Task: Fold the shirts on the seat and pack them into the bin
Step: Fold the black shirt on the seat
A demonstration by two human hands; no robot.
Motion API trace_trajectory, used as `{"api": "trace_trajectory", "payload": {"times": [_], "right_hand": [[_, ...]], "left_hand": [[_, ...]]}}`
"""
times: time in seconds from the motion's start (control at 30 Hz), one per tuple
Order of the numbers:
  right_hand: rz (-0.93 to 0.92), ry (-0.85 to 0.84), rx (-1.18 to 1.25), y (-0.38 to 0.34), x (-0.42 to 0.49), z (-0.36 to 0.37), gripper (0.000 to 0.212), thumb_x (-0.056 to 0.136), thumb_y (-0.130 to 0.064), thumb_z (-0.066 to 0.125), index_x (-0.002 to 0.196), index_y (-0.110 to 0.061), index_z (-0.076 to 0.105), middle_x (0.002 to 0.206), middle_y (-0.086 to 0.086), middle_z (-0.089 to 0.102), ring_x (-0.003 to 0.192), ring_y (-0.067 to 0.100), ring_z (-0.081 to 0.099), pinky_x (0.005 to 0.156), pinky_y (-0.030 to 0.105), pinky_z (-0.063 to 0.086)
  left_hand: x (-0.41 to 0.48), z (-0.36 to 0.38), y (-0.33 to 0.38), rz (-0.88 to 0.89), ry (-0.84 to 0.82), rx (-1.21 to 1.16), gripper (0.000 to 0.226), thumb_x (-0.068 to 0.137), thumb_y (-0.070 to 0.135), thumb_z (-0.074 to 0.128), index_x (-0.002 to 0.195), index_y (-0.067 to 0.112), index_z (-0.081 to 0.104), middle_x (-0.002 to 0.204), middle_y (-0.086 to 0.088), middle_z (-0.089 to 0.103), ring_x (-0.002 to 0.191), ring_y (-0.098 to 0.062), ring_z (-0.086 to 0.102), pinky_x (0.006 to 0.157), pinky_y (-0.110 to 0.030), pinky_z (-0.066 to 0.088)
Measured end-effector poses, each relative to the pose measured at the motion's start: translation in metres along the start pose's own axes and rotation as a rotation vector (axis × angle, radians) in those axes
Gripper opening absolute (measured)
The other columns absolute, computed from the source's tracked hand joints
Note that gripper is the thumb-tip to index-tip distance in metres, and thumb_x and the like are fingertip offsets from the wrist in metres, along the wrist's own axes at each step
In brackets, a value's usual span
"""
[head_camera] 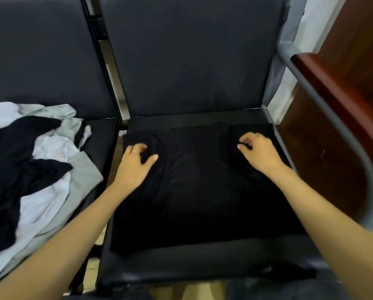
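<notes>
A black shirt [194,187] lies spread flat on the black seat [181,265] in front of me, its sleeves folded inward near the top. My left hand [134,163] rests on the left sleeve area with fingers curled, pinching the fabric. On the right sleeve area, my right hand [258,151] pinches the cloth between thumb and fingers. No bin is in view.
A heap of white, grey and black shirts [36,169] lies on the neighbouring seat at the left. The grey metal armrest [324,109] and a reddish-brown wooden desk [343,87] stand close on the right. The seat backs rise behind.
</notes>
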State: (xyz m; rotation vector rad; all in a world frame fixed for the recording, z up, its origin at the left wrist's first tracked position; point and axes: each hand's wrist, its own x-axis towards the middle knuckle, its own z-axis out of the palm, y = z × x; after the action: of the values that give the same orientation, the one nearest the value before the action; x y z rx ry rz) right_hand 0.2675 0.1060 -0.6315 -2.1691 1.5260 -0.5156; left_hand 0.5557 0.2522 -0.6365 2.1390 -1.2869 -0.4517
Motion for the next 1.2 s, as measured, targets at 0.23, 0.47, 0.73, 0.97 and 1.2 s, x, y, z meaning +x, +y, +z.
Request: {"api": "trace_trajectory", "payload": {"times": [0.23, 0.47, 0.73, 0.97, 1.2], "right_hand": [[0.033, -0.179, -0.162, 0.018, -0.136, -0.010, 0.032, 0.093, -0.021, 0.058, 0.124, -0.013, 0.057, 0.125, 0.008, 0.054, 0.119, 0.028, 0.049, 0.098, 0.038, 0.041], [0.314, -0.041, -0.231, 0.027, -0.173, -0.027, 0.055, 0.093, -0.025, 0.058, 0.141, -0.009, 0.035, 0.141, 0.015, 0.039, 0.131, 0.034, 0.034, 0.105, 0.042, 0.034], [0.484, 0.043, -0.022, 0.042, -0.180, -0.035, 0.044, 0.091, -0.023, 0.063, 0.127, -0.002, 0.049, 0.125, 0.021, 0.052, 0.123, 0.038, 0.042, 0.101, 0.043, 0.038], [0.463, 0.233, 0.226, 0.034, -0.180, -0.037, 0.013, 0.099, -0.019, 0.047, 0.096, -0.006, 0.047, 0.092, 0.016, 0.058, 0.090, 0.033, 0.056, 0.075, 0.036, 0.042], [0.504, 0.127, 0.176, 0.028, -0.182, -0.038, 0.019, 0.096, -0.024, 0.053, 0.104, -0.012, 0.039, 0.106, 0.013, 0.057, 0.103, 0.036, 0.056, 0.093, 0.050, 0.042]], "left_hand": [[-0.139, -0.016, -0.014, -0.116, -0.231, 0.107, 0.073, 0.075, 0.060, 0.064, 0.131, 0.016, 0.049, 0.125, -0.004, 0.051, 0.119, -0.025, 0.050, 0.096, -0.036, 0.043], [-0.182, -0.017, -0.035, -0.021, 0.049, 0.370, 0.042, 0.072, 0.028, 0.080, 0.100, 0.005, 0.059, 0.100, -0.015, 0.056, 0.099, -0.039, 0.054, 0.083, -0.050, 0.043], [-0.180, -0.021, -0.041, -0.132, 0.112, -0.039, 0.013, 0.094, 0.015, 0.055, 0.104, 0.007, 0.057, 0.091, -0.011, 0.063, 0.087, -0.031, 0.060, 0.074, -0.035, 0.044], [-0.173, -0.022, -0.032, -0.301, 0.291, -0.196, 0.028, 0.101, 0.023, 0.040, 0.117, 0.001, 0.047, 0.100, -0.023, 0.061, 0.093, -0.041, 0.057, 0.070, -0.035, 0.035], [-0.173, -0.016, -0.039, -0.220, 0.239, -0.191, 0.041, 0.096, 0.015, 0.051, 0.135, 0.009, 0.038, 0.118, -0.016, 0.058, 0.103, -0.035, 0.059, 0.083, -0.040, 0.045]]}}
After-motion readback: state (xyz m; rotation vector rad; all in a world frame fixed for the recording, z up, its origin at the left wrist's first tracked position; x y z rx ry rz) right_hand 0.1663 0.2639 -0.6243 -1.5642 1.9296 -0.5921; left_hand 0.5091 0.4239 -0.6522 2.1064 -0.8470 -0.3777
